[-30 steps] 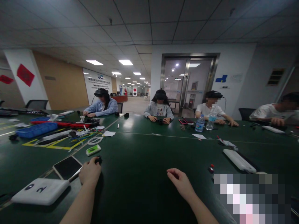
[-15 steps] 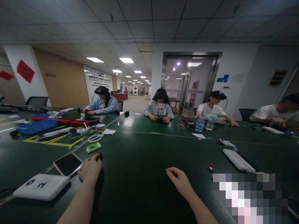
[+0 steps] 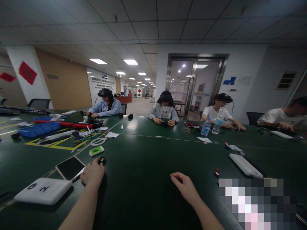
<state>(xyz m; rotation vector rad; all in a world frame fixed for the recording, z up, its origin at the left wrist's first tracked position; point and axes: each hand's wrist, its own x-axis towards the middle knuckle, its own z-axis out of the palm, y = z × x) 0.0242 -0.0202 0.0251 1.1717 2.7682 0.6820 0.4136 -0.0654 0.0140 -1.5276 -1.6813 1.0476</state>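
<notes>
Though little has moved, the left hand (image 3: 93,172) touches a small black part (image 3: 102,160); I cannot tell if it grips. The right hand (image 3: 184,187) lies loose, empty.

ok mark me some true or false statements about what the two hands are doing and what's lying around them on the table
1. The left hand is at a small black object by its fingertips. True, though whether it grips the object cannot be told.
2. The right hand holds a water bottle. False: it rests empty, fingers loosely curled, on the green table. The two water bottles stand far across it near a seated person.
3. A phone with a dark screen lies right beside the left hand. True.
4. The white box marked 2 lies to the right of the right hand. False: it lies at the left, beyond the left hand and next to the phone.
</notes>
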